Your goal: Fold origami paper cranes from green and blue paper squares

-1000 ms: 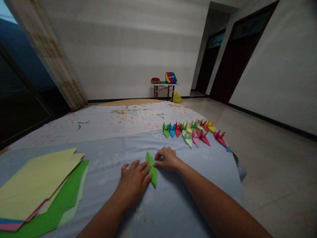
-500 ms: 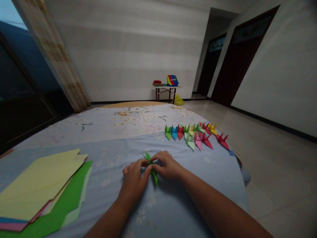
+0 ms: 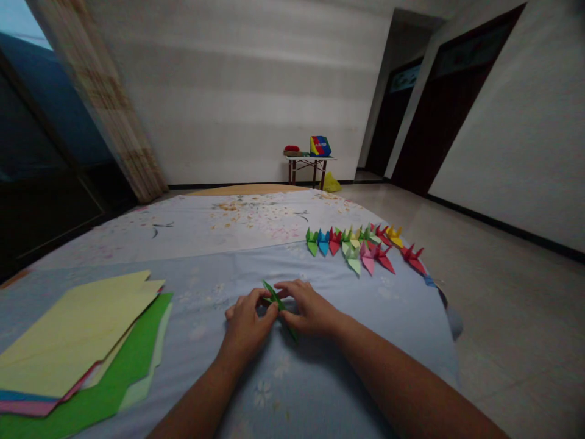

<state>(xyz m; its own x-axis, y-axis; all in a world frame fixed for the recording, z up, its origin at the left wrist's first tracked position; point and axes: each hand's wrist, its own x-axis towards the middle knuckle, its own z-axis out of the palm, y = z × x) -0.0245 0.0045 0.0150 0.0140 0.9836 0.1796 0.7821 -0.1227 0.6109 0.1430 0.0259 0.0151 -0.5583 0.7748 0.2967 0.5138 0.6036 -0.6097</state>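
Note:
A narrow green origami crane with pointed ends is between my hands, low over the blue part of the cloth. My left hand pinches its near left side between thumb and fingers. From the right, the thumb and index finger of my right hand close on the same folded paper; its middle is partly hidden by the fingertips. One green point sticks out beyond the fingers, another toward me. Beyond and to the right stand several finished paper cranes in green, blue, red, pink and yellow.
A stack of coloured paper sheets, pale yellow on top, lies at the left. The round table wears a floral tablecloth. Against the far wall is a small table carrying a colourful box, with a yellow bag beside it.
The green crane has turned slightly and looks narrower, its near tip now farther right. My right fingers have spread a little apart. The view has shifted slightly.

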